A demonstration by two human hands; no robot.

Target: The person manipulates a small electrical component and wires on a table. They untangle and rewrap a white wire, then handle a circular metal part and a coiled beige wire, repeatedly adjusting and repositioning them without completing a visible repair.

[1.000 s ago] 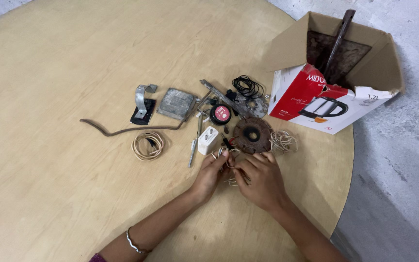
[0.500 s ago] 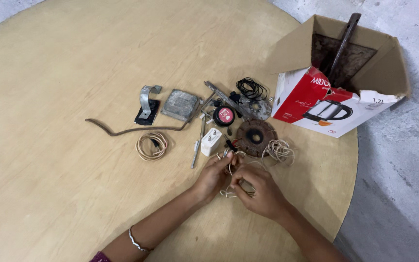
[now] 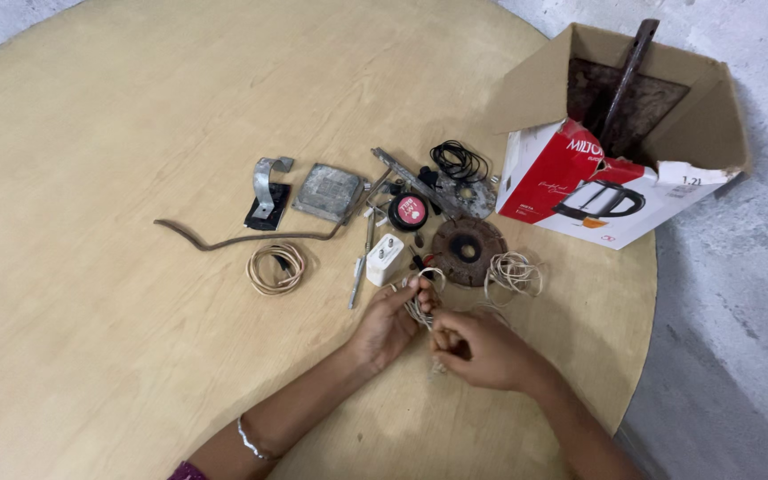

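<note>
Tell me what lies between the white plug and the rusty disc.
In the head view, between the white plug and the rusty disc lie a thin dark tool and a loop of pale wire.

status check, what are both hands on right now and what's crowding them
Left hand and right hand both pinching a pale wire bundle. Rusty disc and white plug adapter sit just beyond the fingers. Loose wire tangle beside the disc.

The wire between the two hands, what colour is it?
Pale cream wire, seen in the head view.

Left hand (image 3: pixel 386 324), right hand (image 3: pixel 482 348) pinch white wire (image 3: pixel 420 307).
</note>
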